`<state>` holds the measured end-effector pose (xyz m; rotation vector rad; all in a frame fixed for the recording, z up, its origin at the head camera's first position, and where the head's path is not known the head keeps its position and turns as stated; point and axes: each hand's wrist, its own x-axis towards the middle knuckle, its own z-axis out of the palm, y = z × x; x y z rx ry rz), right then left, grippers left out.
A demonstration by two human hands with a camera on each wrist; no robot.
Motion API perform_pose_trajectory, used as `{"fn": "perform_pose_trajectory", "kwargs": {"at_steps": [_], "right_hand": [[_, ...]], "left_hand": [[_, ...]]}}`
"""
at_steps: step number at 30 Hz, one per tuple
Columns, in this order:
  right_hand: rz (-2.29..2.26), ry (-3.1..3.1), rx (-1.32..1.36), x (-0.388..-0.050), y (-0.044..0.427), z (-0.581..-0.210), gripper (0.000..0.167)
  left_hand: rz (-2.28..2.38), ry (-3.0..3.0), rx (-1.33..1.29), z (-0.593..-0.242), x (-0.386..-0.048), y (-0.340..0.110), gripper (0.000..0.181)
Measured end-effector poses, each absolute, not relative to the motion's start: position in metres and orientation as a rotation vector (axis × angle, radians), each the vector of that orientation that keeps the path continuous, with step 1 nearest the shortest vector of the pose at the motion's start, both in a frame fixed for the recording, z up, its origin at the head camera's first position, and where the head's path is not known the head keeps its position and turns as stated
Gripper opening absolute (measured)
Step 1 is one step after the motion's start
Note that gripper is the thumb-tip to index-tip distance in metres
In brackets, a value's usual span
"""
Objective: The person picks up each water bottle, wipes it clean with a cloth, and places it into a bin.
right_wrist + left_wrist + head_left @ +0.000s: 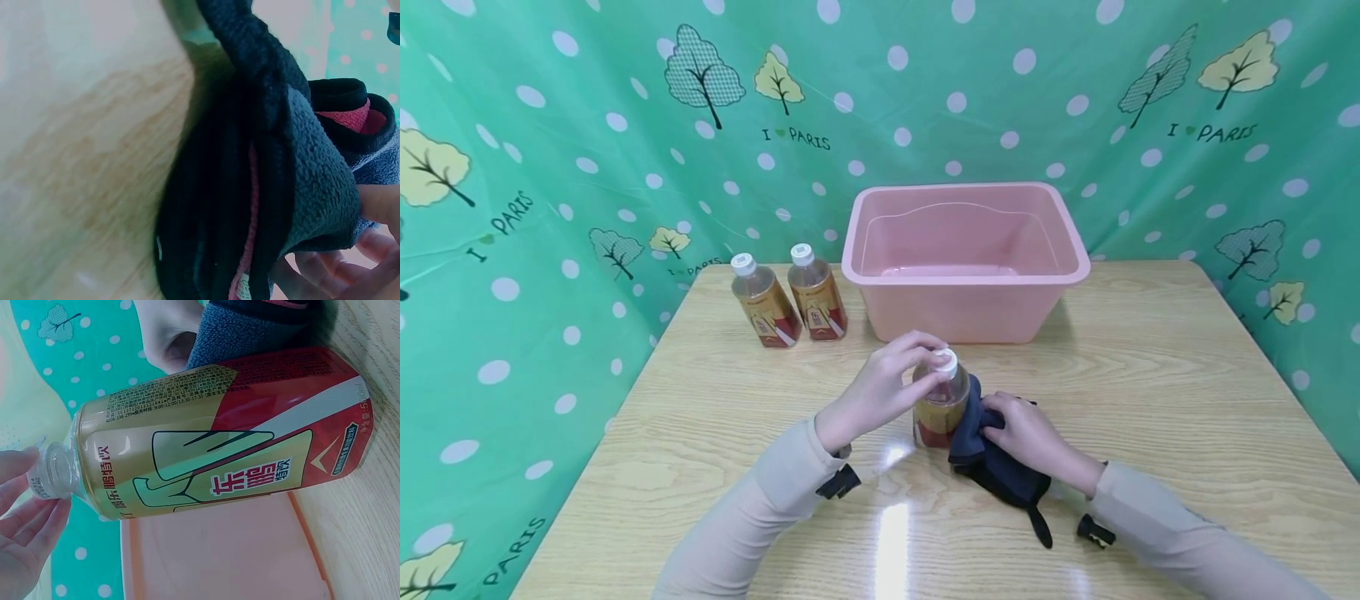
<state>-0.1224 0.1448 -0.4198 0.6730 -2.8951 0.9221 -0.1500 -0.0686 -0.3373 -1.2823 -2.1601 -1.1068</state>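
Observation:
A drink bottle (pixel 937 417) with a gold and red label stands upright on the table, in front of the pink bin. By its white cap (pixel 946 363) my left hand (pixel 895 385) pinches it, fingers and thumb around the cap in the left wrist view (pixel 39 478). Against the bottle's right side lies a folded dark blue cloth (pixel 992 454) with black edging and a hanging loop. My right hand (pixel 1028 433) grips this cloth. Pink lining shows in its folds in the right wrist view, where part of the hand (pixel 350 269) is cut off by the frame edge.
Behind the bottle stands a pink plastic bin (pixel 966 308). Two similar bottles (pixel 766 307) (pixel 818 298) stand side by side left of the bin. A green dotted curtain (pixel 955 100) hangs behind and beside the wooden table (pixel 700 433).

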Motion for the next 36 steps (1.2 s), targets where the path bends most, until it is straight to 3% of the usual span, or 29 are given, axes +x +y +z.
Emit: {"fn": "perform_pose_trajectory", "kwargs": {"at_steps": [22, 36], "right_hand": [[1.151, -2.780, 0.623, -0.113, 0.161, -0.409, 0.022], [1.127, -2.649, 0.639, -0.105, 0.176, -0.407, 0.024]], "left_hand": [[-0.950, -2.213, -1.290, -0.329, -0.145, -0.066, 0.009], [-1.070, -2.252, -1.031, -0.331, -0.140, -0.058, 0.024]]}}
